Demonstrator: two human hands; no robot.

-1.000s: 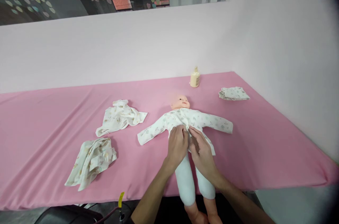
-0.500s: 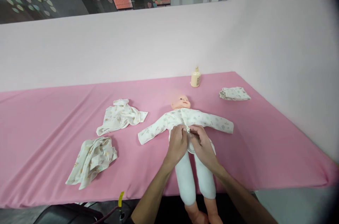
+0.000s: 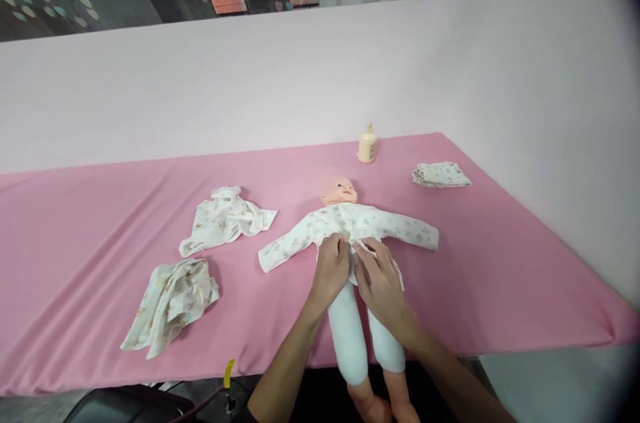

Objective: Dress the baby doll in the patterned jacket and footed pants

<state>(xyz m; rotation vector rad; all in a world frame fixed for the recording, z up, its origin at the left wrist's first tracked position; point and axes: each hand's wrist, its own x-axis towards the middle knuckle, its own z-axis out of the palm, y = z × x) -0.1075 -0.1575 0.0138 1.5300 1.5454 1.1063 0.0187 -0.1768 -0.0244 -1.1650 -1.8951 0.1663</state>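
A baby doll lies on its back, head away from me, its white-covered legs reaching past the table's near edge. It wears a white long-sleeved baby shirt with a small print, both sleeves spread out sideways. At the shirt's front, over the belly, my left hand pinches the fabric with bent fingers. Close beside it on the right, my right hand also has its fingertips closed on the shirt front. The fingers hide the exact spot they grip.
Two crumpled printed baby garments, one farther back and one nearer, lie left of the doll on the pink cloth. A cream pump bottle stands near the wall. A folded printed cloth lies at the back right.
Both hands stay at the shirt front. The right hand's fingers have shifted slightly over the fabric. The whole view has moved a little; the doll lies as before.
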